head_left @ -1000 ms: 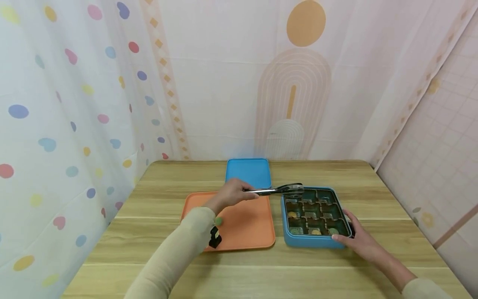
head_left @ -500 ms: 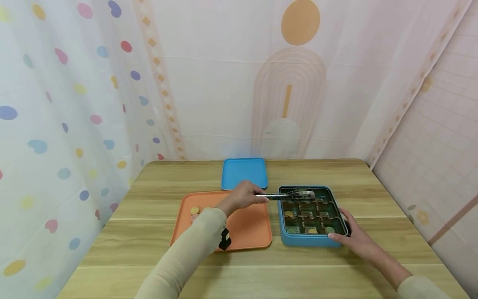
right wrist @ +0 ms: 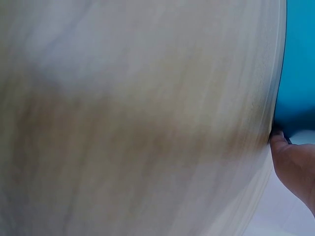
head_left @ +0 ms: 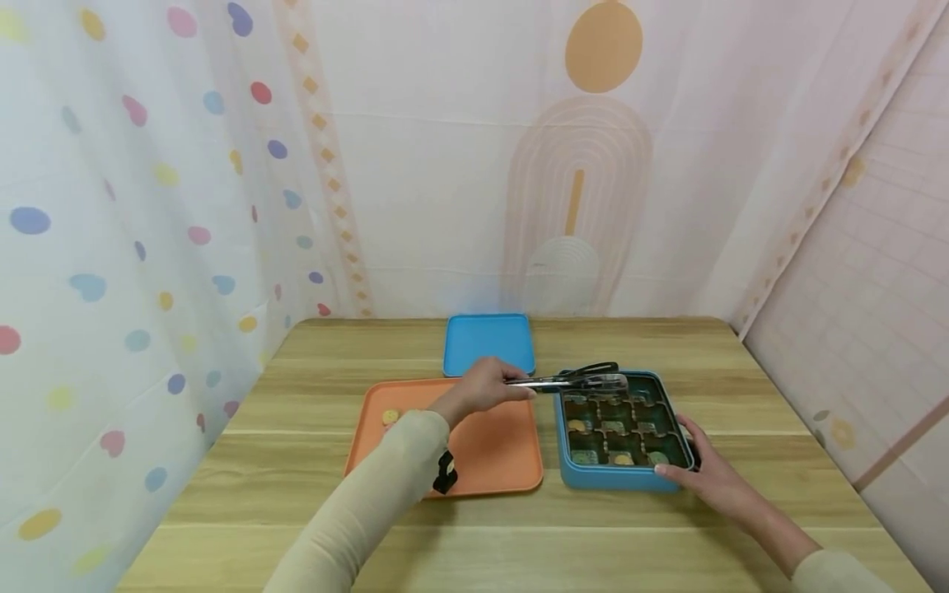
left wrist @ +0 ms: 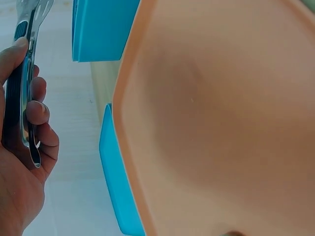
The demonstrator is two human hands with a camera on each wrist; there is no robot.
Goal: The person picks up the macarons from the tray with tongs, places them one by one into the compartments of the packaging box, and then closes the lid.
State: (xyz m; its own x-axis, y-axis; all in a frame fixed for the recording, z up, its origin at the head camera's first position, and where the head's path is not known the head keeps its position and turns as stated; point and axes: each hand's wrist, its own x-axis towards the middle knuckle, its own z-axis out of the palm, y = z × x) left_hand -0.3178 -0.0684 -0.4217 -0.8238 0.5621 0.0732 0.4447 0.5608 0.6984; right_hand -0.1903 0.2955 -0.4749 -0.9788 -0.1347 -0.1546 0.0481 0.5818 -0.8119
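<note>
My left hand point(head_left: 483, 389) grips metal tongs point(head_left: 552, 383) with black handles. Their two arms stand apart, and the tips are over the back-row compartments of a blue box point(head_left: 615, 478). Brown dividers split the box into several compartments; some hold round yellow or green cookies point(head_left: 624, 459), mostly along the front row. Nothing shows clearly between the tips. In the left wrist view, fingers and thumb wrap the tongs point(left wrist: 27, 93). My right hand point(head_left: 704, 471) holds the box at its front right corner, thumb on the rim and fingers along the right side.
An orange tray point(head_left: 497, 453) lies left of the box. A yellow cookie point(head_left: 390, 417) shows near its left edge, and my left forearm covers much of that side. Behind the tray lies a flat blue lid point(head_left: 489, 342). A patterned curtain hangs past the table's back edge.
My left hand has moved right, carrying the tongs further over the box. The tongs' arms, close together half a second ago, are now spread. The right hand keeps its hold on the box.
</note>
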